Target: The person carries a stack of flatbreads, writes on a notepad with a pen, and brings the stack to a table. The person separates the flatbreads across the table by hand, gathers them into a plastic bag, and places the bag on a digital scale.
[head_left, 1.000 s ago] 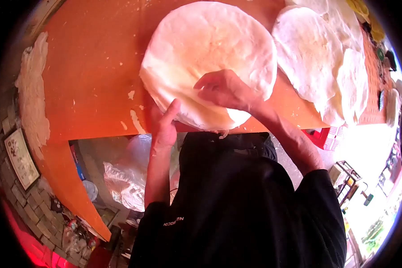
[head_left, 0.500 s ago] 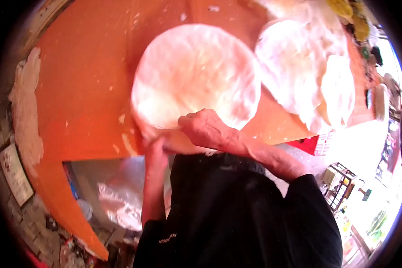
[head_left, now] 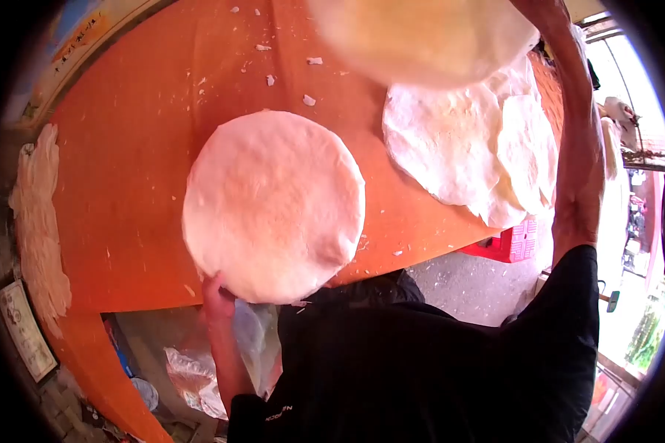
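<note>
A thick round of pale dough (head_left: 273,207) lies flat near the front edge of the orange table (head_left: 125,184). At its lower left rim is my left hand (head_left: 218,289), closed on the edge, with some fingers hidden by the dough. A thin, yellowish dough sheet (head_left: 428,37), blurred by motion, is up in the air at the top of the view. It hangs from my right hand (head_left: 543,13), which is mostly cut off by the top border. Below that sheet, several overlapping dough sheets (head_left: 458,140) lie at the table's right side.
Along the left edge rests a long strip of dough (head_left: 38,221). Dough scraps (head_left: 309,100) dot the tabletop. A red crate (head_left: 517,242) stands under the right side. Clear plastic bags (head_left: 199,376) sit below the table's cutout.
My right hand has swung from the near rim to the upper right, carrying the thin sheet off the round. My left hand stays at the rim. The whole view has shifted.
</note>
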Motion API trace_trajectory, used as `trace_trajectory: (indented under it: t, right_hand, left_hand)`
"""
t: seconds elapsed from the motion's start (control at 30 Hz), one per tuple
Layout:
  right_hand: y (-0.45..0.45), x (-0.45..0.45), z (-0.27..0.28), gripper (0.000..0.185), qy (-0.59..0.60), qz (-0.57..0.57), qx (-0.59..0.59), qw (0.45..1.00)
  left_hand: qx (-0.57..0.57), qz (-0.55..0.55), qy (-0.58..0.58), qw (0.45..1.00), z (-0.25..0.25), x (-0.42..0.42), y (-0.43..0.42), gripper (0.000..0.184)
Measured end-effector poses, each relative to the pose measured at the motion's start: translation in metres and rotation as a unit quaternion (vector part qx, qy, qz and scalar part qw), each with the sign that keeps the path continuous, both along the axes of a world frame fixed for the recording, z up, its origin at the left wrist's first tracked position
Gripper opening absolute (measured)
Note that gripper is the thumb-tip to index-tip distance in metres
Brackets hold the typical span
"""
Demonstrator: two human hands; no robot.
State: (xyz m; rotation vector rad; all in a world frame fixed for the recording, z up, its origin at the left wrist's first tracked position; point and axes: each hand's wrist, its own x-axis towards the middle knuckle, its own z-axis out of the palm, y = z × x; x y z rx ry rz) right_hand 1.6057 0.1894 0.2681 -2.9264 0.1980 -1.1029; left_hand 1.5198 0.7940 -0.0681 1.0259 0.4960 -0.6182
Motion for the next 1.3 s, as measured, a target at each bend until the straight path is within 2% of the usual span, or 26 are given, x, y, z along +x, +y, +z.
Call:
trace_trajectory:
  t: [0.03, 0.1, 0.17, 0.27, 0.3, 0.37, 0.4, 0.43, 0.47, 0.53, 0.67, 0.7, 0.73, 0.77, 0.87, 1.0, 1.07, 1.1, 1.17, 1.2, 1.27, 1.3]
  right_hand:
    - [-0.002, -0.001, 0.005, 0.024, -0.038, 0.047, -0.191, 0.98]
    - [0.006, -0.009, -0.007, 0.021, -0.017, 0.04, -0.212, 0.976]
    - [0.004, -0.011, -0.063, 0.016, 0.085, 0.025, -0.212, 0.973]
    - [0.018, -0.021, -0.176, 0.014, 0.296, 0.039, -0.141, 0.944]
    - [0.033, -0.031, -0.21, 0.015, 0.337, 0.07, -0.086, 0.935]
    - [0.097, -0.05, -0.248, 0.019, 0.341, 0.168, 0.081, 0.921]
    - [0.141, -0.06, -0.252, 0.022, 0.32, 0.222, 0.178, 0.903]
    - [0.184, -0.075, -0.25, 0.029, 0.34, 0.217, 0.322, 0.856]
    - [0.236, -0.078, -0.244, 0.038, 0.339, 0.262, 0.378, 0.821]
    - [0.296, -0.088, -0.203, 0.041, 0.407, 0.292, 0.441, 0.745]
    - [0.321, -0.083, -0.213, 0.043, 0.45, 0.28, 0.483, 0.697]
    - [0.316, -0.082, -0.21, 0.044, 0.466, 0.259, 0.508, 0.677]
    - [0.311, -0.082, -0.209, 0.039, 0.494, 0.218, 0.559, 0.629]
    - [0.306, -0.086, -0.221, 0.033, 0.457, 0.229, 0.601, 0.614]
    - [0.317, -0.088, -0.218, 0.03, 0.502, 0.208, 0.681, 0.491]
    - [0.337, -0.089, -0.228, 0.027, 0.503, 0.172, 0.68, 0.505]
    - [0.345, -0.089, -0.229, 0.026, 0.469, 0.131, 0.691, 0.534]
    - [0.349, -0.091, -0.23, 0.026, 0.471, 0.132, 0.692, 0.53]
    - [0.355, -0.093, -0.234, 0.022, 0.485, 0.224, 0.614, 0.582]
    - [0.354, -0.092, -0.237, 0.022, 0.487, 0.228, 0.614, 0.577]
    - [0.345, -0.091, -0.247, 0.018, 0.511, 0.201, 0.696, 0.462]
    - [0.341, -0.09, -0.25, 0.013, 0.49, 0.201, 0.73, 0.432]
  left_hand:
    - [-0.003, -0.004, -0.006, 1.0, -0.009, -0.002, 0.005, 0.061]
    - [0.002, -0.005, -0.002, 1.0, -0.009, -0.002, 0.004, 0.061]
    - [0.006, -0.004, 0.002, 1.0, -0.003, 0.0, 0.001, 0.061]
    - [-0.03, -0.03, 0.005, 0.999, 0.016, -0.001, -0.002, 0.058]
    - [-0.033, -0.029, -0.022, 0.999, 0.019, -0.003, 0.0, 0.057]
    - [-0.035, -0.027, -0.046, 0.998, 0.031, -0.005, 0.0, 0.056]
    - [-0.045, -0.041, -0.067, 0.996, 0.043, -0.004, -0.004, 0.058]
    - [-0.056, -0.054, -0.089, 0.993, 0.053, -0.004, -0.01, 0.061]
    - [-0.034, -0.069, -0.127, 0.989, 0.063, -0.002, -0.02, 0.06]
    - [0.03, -0.065, -0.194, 0.978, 0.09, 0.001, -0.058, 0.059]
    - [0.047, -0.096, -0.257, 0.961, 0.07, 0.012, -0.058, 0.062]
    - [0.059, -0.105, -0.281, 0.952, 0.07, 0.014, -0.057, 0.063]
    - [0.07, -0.117, -0.304, 0.943, 0.071, 0.015, -0.054, 0.065]
    - [0.061, -0.114, -0.282, 0.951, 0.074, 0.015, -0.055, 0.065]
    - [0.009, -0.061, -0.183, 0.981, 0.08, 0.012, -0.057, 0.065]
    - [0.085, -0.049, -0.221, 0.97, 0.087, 0.015, -0.061, 0.064]
    - [0.091, -0.063, -0.156, 0.982, 0.079, 0.013, -0.056, 0.061]
    - [0.078, -0.075, -0.151, 0.983, 0.077, 0.013, -0.053, 0.057]
    - [0.069, -0.043, -0.146, 0.986, 0.082, 0.01, -0.058, 0.052]
    - [0.056, -0.012, -0.143, 0.988, 0.084, 0.009, -0.059, 0.046]
    - [0.063, -0.032, -0.145, 0.987, 0.08, 0.012, -0.054, 0.048]
    - [0.064, -0.058, -0.15, 0.985, 0.078, 0.012, -0.052, 0.049]
